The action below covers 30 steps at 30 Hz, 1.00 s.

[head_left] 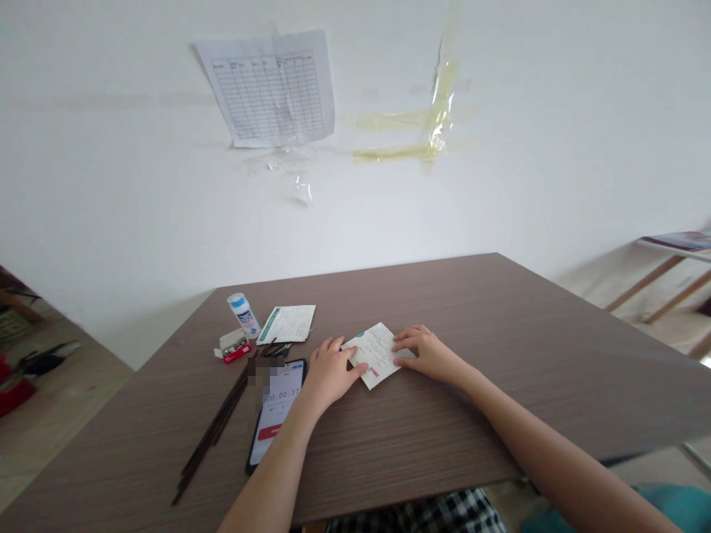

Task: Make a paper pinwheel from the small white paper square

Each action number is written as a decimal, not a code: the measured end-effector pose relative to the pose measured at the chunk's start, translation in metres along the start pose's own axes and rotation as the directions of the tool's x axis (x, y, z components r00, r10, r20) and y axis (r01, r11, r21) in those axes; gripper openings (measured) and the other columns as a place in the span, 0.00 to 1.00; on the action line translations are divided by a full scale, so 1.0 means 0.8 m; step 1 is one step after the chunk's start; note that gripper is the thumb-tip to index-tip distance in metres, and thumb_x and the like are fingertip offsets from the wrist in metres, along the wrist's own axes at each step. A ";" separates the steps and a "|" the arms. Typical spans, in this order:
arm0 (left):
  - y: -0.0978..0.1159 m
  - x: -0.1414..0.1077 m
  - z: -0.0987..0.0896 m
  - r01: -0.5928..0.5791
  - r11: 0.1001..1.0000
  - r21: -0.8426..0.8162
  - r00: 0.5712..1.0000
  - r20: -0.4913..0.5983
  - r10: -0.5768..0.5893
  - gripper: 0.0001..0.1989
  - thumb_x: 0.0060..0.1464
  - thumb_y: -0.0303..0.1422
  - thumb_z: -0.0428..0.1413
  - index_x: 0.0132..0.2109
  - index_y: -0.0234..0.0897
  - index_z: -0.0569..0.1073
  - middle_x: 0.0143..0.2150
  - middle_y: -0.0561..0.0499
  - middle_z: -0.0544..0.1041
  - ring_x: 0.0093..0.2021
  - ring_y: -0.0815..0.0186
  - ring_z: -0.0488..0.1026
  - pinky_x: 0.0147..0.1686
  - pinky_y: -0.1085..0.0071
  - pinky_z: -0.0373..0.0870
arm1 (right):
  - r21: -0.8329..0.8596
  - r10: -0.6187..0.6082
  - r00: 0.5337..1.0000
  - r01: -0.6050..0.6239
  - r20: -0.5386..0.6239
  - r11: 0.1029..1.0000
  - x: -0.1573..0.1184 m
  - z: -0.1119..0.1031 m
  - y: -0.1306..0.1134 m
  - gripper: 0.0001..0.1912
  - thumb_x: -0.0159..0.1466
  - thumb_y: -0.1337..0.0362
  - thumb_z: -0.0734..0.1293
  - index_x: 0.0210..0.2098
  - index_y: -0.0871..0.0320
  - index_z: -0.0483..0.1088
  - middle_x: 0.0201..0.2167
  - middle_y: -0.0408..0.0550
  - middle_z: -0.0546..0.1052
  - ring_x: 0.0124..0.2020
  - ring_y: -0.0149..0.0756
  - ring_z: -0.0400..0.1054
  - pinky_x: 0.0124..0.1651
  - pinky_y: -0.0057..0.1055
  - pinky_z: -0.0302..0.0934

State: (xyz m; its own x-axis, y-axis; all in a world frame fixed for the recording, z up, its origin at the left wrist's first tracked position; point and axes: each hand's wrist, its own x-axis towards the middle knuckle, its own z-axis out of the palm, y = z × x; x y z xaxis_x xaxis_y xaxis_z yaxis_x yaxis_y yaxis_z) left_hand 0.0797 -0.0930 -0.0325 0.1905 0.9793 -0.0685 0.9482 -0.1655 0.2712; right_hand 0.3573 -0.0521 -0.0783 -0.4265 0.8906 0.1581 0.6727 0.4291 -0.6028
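The small printed paper (373,354) lies on the near-middle part of the brown table (500,318), turned cornerwise, its printed side up with a pink patch toward the near corner. As a judgement, the work on it looks under way rather than finished: it lies flat between both hands, and whether it is a single sheet or folded in layers cannot be told. What is left to do on it does not show. The left hand (335,370) is loosely open, fingers slightly spread, its thumb and forefinger touching the paper's left side, with no firm grip to be seen. The right hand (423,354) is also part open, fingers bent a little, fingertips and thumb resting on the right side; whether any tip is tucked under the edge is hidden. To the left, partly behind the left forearm, a phone (278,403) shows a running-time display. Left of that lie thin dark sticks (214,429). Farther off on the left are a small red-and-white box (237,352), a white bottle with a blue top (244,316) and a paper stack (289,323), all untouched by either hand
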 end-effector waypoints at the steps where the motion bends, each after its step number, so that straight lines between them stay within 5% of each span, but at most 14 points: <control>1: 0.001 -0.001 -0.001 0.006 1.000 0.009 1.000 0.000 -0.006 0.25 0.73 0.45 0.64 0.70 0.41 0.86 0.84 0.32 0.70 0.86 0.31 0.62 0.83 0.34 0.60 | 0.004 -0.011 1.000 0.012 -0.004 1.000 0.000 0.000 -0.001 0.10 0.70 0.61 0.81 0.49 0.47 0.92 0.61 0.53 0.89 0.72 0.60 0.75 0.79 0.59 0.63; 5: 0.003 -0.004 -0.004 0.021 0.997 0.077 0.999 0.026 -0.023 0.31 0.72 0.46 0.66 0.76 0.42 0.81 0.86 0.32 0.68 0.87 0.31 0.60 0.83 0.34 0.59 | -0.006 -0.032 0.999 0.032 0.000 0.999 -0.001 0.000 -0.005 0.11 0.70 0.65 0.79 0.50 0.49 0.92 0.56 0.54 0.90 0.69 0.59 0.77 0.76 0.56 0.66; 12: 0.008 -0.006 -0.009 0.040 0.989 0.139 0.998 0.033 -0.045 0.30 0.75 0.40 0.63 0.80 0.46 0.77 0.87 0.38 0.66 0.87 0.35 0.60 0.83 0.37 0.61 | -0.018 -0.019 0.995 0.020 0.097 1.000 -0.004 0.004 -0.006 0.21 0.70 0.61 0.79 0.62 0.45 0.89 0.78 0.54 0.78 0.84 0.65 0.62 0.87 0.72 0.46; 19: 0.003 -0.010 -0.013 -0.022 0.991 0.131 0.993 0.118 0.006 0.28 0.79 0.32 0.55 0.79 0.55 0.77 0.87 0.50 0.68 0.89 0.41 0.57 0.85 0.31 0.55 | -0.055 -0.065 0.997 0.068 0.047 0.996 -0.003 0.008 -0.007 0.15 0.72 0.58 0.79 0.57 0.46 0.91 0.68 0.56 0.85 0.79 0.67 0.67 0.85 0.73 0.49; 24: -0.016 -0.010 -0.025 -0.046 0.991 0.123 0.987 0.162 0.026 0.28 0.77 0.35 0.60 0.80 0.54 0.76 0.87 0.49 0.67 0.90 0.40 0.55 0.85 0.28 0.53 | -0.065 -0.088 0.994 0.092 0.056 0.994 0.004 0.009 -0.006 0.15 0.72 0.60 0.80 0.57 0.45 0.91 0.68 0.55 0.85 0.79 0.67 0.66 0.85 0.73 0.49; 27: -0.036 -0.011 -0.043 -0.017 0.991 0.129 0.999 0.037 0.012 0.25 0.75 0.35 0.64 0.74 0.50 0.82 0.83 0.46 0.74 0.87 0.44 0.63 0.85 0.39 0.59 | -0.062 -0.111 0.992 0.115 0.060 0.991 0.003 0.011 -0.006 0.16 0.73 0.59 0.80 0.59 0.44 0.90 0.69 0.56 0.84 0.78 0.64 0.67 0.85 0.71 0.50; 30: -0.074 -0.016 -0.067 0.133 0.976 0.171 0.979 -0.174 -0.103 0.17 0.75 0.31 0.60 0.63 0.45 0.89 0.72 0.42 0.85 0.75 0.46 0.79 0.77 0.51 0.72 | -0.049 -0.104 0.993 0.107 0.059 0.993 0.000 0.014 -0.005 0.16 0.73 0.57 0.79 0.60 0.43 0.90 0.69 0.56 0.83 0.77 0.64 0.68 0.85 0.70 0.52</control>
State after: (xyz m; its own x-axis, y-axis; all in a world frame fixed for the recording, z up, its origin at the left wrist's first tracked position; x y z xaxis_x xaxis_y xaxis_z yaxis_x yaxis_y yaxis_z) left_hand 0.0077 -0.0892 0.0038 0.0444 0.9964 0.0724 0.9945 -0.0509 0.0916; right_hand 0.3479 -0.0550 -0.0847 -0.5290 0.8307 0.1734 0.6523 0.5287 -0.5431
